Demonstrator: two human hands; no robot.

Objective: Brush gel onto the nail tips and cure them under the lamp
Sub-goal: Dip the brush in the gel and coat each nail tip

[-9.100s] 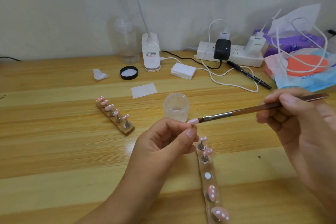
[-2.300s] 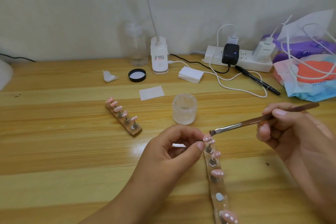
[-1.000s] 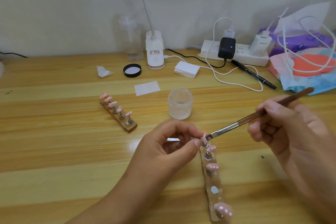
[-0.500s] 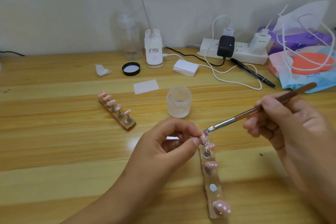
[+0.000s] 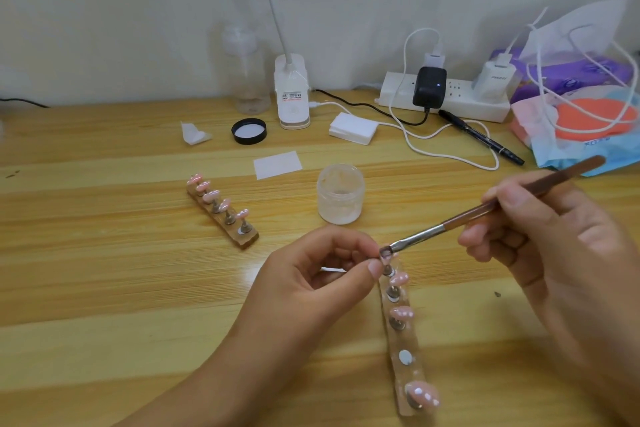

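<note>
My left hand (image 5: 322, 274) pinches the small stand of a pink nail tip (image 5: 385, 255) at the far end of a wooden holder strip (image 5: 403, 340). My right hand (image 5: 540, 239) holds a brown-handled gel brush (image 5: 485, 210) like a pen, and its flat bristles touch that nail tip. Other pink tips stand on the same strip, with one bare metal disc among them. A second strip of pink tips (image 5: 221, 210) lies to the left. An open clear gel jar (image 5: 341, 193) stands behind my hands.
A white lamp base (image 5: 292, 94) with a thin stem stands at the back, next to a clear bottle (image 5: 247, 73) and a black lid (image 5: 249, 131). White wipes (image 5: 277, 164), a power strip (image 5: 446, 97) with cables, a black pen (image 5: 481, 137) and tissue packs (image 5: 581, 107) lie around.
Earlier my left hand held a tip up off the strip; it came down to the strip's far end. The brush tip has lowered onto the pinched nail tip.
</note>
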